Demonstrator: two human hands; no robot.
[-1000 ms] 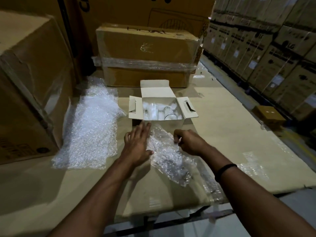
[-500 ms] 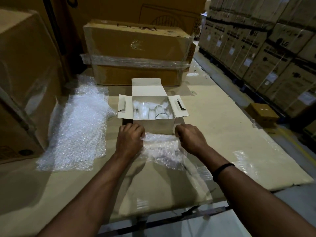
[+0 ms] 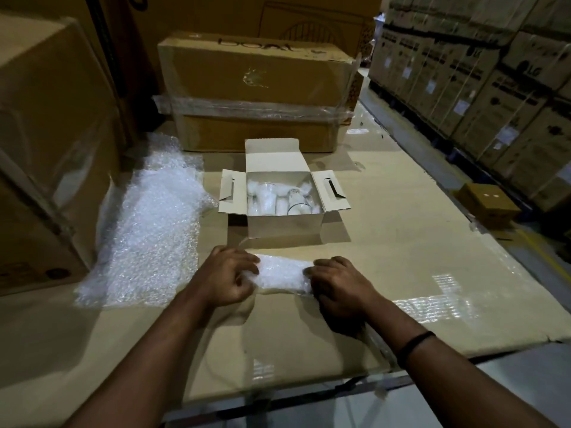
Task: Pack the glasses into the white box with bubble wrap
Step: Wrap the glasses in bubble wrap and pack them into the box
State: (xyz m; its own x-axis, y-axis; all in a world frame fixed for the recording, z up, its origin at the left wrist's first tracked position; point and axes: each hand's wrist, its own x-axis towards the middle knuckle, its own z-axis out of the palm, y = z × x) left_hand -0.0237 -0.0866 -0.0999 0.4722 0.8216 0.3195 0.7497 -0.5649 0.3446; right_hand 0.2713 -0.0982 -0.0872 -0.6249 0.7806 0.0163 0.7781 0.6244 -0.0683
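**Both hands grip a bubble-wrap roll just short of the open white box**

Left hand (image 3: 227, 274) and right hand (image 3: 338, 282) are both low on the bench (image 3: 355, 393), knuckles up, fingers curled. Each one grips an end of a short white roll of bubble wrap (image 3: 282, 274) that lies crosswise between them, left hand on the left end, right hand on the right end. The roll rests on the flat brown cardboard sheet (image 3: 401, 242) that covers the bench. Cannot tell whether anything is inside the roll.

The small white cardboard box (image 3: 284, 225) stands just beyond the hands, apart from the roll, near wall facing them. It is open: two side flaps are folded out left and right, the back flap stands up. The clear glasses (image 3: 267, 196) are inside it, upright and packed close among white wrap. One glass rim (image 3: 299, 207) shows at the near right of the box. Exact count of glasses is not readable.

A loose sheet of bubble wrap (image 3: 154, 217) lies spread out to the left of the left hand and runs forward past the box. A black wristband (image 3: 415, 347) sits on the right wrist.

Beyond the white box, a big brown carton banded with clear tape (image 3: 256, 88) stands across the bench. Another large brown carton (image 3: 46, 134) is far left of the left hand. Far right of the right hand, a small brown box (image 3: 488, 205) sits on the floor in front of stacked brown cartons (image 3: 494, 88).
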